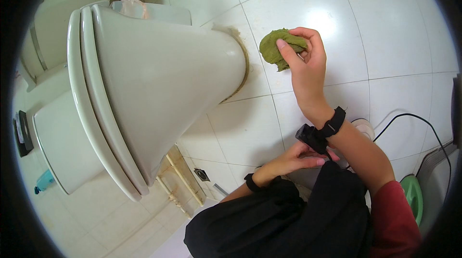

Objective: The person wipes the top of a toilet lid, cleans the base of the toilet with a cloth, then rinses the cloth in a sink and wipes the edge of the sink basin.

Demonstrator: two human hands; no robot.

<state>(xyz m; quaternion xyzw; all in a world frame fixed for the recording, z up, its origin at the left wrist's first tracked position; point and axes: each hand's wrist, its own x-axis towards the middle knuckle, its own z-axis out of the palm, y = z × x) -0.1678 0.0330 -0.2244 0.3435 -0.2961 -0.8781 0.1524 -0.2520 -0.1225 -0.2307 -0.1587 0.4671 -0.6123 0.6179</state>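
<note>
My right hand [306,56] holds a crumpled green cloth [273,45] between thumb and fingers, over the white floor tiles [346,37]. To the left of the cloth stands a white ceramic toilet [162,59], and brownish grime [246,59] edges its base. A black strap with a small black device [312,139] is on my right wrist. Below that device, near my knees, is my left hand [301,160], its fingers partly hidden behind the device and my right forearm. Whether it grips anything does not show.
Yellowed pipes [184,182] run along the wall beside the toilet, near a floor drain [201,175]. Behind the toilet is a bin with a pinkish bag [133,8]. A black cable [415,115] curves at the right, near a green plastic object [412,196]. A blue bottle [45,181] lies far left.
</note>
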